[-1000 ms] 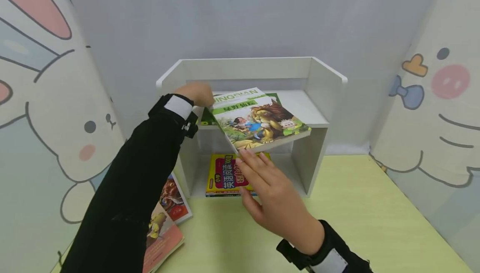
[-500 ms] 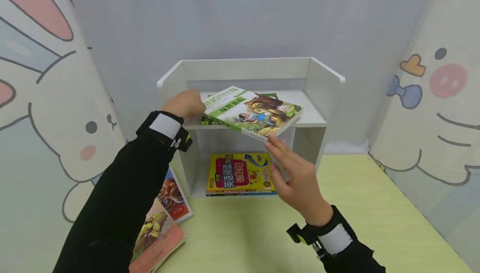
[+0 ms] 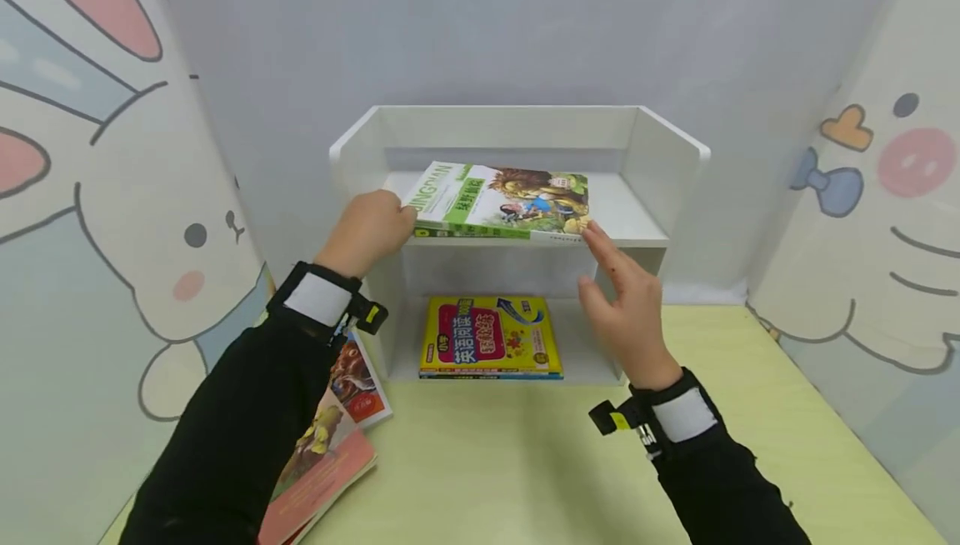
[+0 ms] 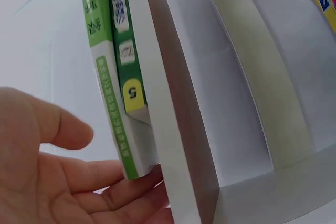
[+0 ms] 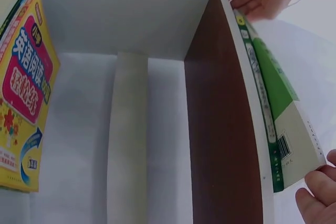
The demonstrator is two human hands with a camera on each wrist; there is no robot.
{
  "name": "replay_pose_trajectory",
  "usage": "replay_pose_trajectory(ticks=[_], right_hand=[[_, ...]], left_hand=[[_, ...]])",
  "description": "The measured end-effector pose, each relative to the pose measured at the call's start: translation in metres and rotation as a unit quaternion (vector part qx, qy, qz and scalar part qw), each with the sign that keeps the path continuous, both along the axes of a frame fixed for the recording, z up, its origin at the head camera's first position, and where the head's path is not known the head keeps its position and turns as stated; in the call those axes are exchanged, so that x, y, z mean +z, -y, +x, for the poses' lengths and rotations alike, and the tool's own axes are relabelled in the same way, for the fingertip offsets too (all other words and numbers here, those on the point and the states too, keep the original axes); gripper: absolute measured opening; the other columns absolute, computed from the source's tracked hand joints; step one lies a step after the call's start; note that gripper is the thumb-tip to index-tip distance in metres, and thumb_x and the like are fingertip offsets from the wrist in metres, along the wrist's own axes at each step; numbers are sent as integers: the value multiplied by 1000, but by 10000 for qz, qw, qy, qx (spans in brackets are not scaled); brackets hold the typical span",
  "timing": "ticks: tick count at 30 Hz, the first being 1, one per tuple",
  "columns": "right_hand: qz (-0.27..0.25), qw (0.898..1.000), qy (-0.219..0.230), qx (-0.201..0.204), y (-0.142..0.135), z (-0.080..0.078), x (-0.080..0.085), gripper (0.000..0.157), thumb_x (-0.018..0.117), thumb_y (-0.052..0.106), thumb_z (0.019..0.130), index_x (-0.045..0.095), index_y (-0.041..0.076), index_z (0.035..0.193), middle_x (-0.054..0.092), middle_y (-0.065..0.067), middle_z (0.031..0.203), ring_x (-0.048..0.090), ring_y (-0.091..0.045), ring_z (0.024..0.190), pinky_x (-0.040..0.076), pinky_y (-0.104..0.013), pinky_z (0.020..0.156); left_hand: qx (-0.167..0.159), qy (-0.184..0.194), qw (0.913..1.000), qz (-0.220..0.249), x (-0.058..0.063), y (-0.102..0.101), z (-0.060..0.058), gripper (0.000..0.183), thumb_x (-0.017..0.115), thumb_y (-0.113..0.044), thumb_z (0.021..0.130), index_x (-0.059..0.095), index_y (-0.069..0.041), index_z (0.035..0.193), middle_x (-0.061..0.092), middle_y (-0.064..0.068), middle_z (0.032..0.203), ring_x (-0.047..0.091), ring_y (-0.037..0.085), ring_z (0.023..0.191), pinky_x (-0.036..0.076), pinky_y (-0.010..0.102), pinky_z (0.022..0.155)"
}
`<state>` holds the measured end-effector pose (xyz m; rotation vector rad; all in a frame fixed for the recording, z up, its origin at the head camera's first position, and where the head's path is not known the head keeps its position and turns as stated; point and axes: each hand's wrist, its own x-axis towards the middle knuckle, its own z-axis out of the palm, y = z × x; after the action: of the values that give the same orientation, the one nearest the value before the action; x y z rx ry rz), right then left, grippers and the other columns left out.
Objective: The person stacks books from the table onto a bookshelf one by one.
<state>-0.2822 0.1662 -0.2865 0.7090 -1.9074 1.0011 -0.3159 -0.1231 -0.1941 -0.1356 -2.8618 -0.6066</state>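
Note:
A white and green storybook (image 3: pixel 517 199) with a lion on its cover lies on the upper board of a small white shelf (image 3: pixel 637 216). Under it is a dark green book (image 4: pixel 126 51), whose spine shows in the left wrist view. My left hand (image 3: pixel 367 232) is at the storybook's left end, fingers touching that edge; in the left wrist view its thumb stands apart from the cover. With extended fingers, my right hand (image 3: pixel 630 312) touches the storybook's front right corner. The right wrist view shows the storybook tilted slightly off the green one at this end.
Yellow-covered books (image 3: pixel 491 337) lie stacked on the shelf's lower level. Left of the shelf, a pink-edged book (image 3: pixel 322 470) and another picture book (image 3: pixel 356 382) rest on the light green table (image 3: pixel 487 462). Cartoon-printed panels flank both sides.
The storybook has turned and come down to lie nearly square over the green book. My right hand has moved right and up along with its corner; the left stays at its left end.

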Motion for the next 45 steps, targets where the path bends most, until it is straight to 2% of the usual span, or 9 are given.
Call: replay_pose_trajectory(ticks=[3, 5, 7, 8, 14, 20, 29, 36, 45], right_hand=[[88, 9991, 380, -172, -4, -6, 5, 49, 52, -1, 80, 54, 5, 129, 51, -8, 132, 64, -26, 90, 41, -18, 51], [130, 9977, 608, -271, -6, -10, 8, 48, 52, 0, 81, 53, 4, 129, 50, -9, 132, 65, -26, 88, 52, -27, 68], [134, 9968, 725, -299, -8, -13, 11, 46, 52, 1, 82, 54, 2, 128, 50, -10, 132, 59, -33, 104, 49, -41, 83], [137, 9966, 757, -304, -9, -15, 12, 46, 52, 1, 82, 54, 2, 128, 50, -11, 132, 60, -34, 102, 47, -45, 85], [238, 9951, 887, -354, -12, -25, 15, 44, 51, 4, 84, 53, 1, 128, 49, -11, 132, 61, -34, 98, 49, -43, 82], [-57, 9897, 1304, -586, -11, -31, 22, 40, 54, 15, 89, 54, 3, 127, 55, -12, 125, 63, -29, 97, 51, -41, 77], [-142, 9664, 2436, -813, -7, -45, 29, 55, 61, 39, 86, 56, 0, 124, 61, -18, 116, 60, -26, 105, 49, -40, 82], [-135, 9654, 2277, -1263, -5, -51, 28, 45, 61, 39, 87, 61, 4, 115, 66, -14, 105, 66, -24, 89, 52, -37, 64], [103, 9673, 1965, -1602, -5, -61, 25, 46, 61, 42, 86, 64, 3, 110, 66, -14, 105, 65, -26, 91, 50, -40, 74]], left_hand=[[45, -181, 9995, 262, -4, -2, 6, 28, 37, -21, 93, 54, -3, 80, 52, 10, 71, 41, 19, 54, 33, 27, 47], [45, -406, 9985, 359, -8, -3, 8, 26, 39, -19, 91, 53, -3, 76, 52, 10, 71, 41, 19, 54, 32, 27, 47], [26, -626, 9967, 510, -13, -5, 11, 23, 42, -17, 90, 55, -2, 79, 54, 11, 73, 42, 20, 54, 33, 27, 47], [21, -761, 9956, 544, -16, -6, 12, 23, 43, -17, 90, 57, 0, 83, 56, 12, 75, 44, 20, 55, 34, 27, 47], [2, -1375, 9889, 564, -29, -10, 12, 42, 51, -22, 89, 56, 10, 116, 61, 21, 99, 53, 26, 75, 44, 34, 61], [-29, -1727, 9811, 869, -36, -4, 1, 52, 66, -35, 84, 57, 3, 118, 61, 18, 107, 57, 28, 92, 46, 39, 75], [-19, -2234, 9705, 911, -49, -1, -7, 45, 72, -36, 78, 68, -2, 107, 68, 13, 99, 57, 20, 72, 44, 32, 62], [12, -2195, 9708, 967, -50, -3, -9, 46, 71, -37, 78, 67, -1, 105, 67, 13, 98, 58, 22, 77, 45, 34, 67], [293, -2045, 9765, 613, -52, -7, -18, 46, 67, -42, 81, 67, -4, 109, 67, 8, 89, 52, 18, 66, 38, 29, 58]])
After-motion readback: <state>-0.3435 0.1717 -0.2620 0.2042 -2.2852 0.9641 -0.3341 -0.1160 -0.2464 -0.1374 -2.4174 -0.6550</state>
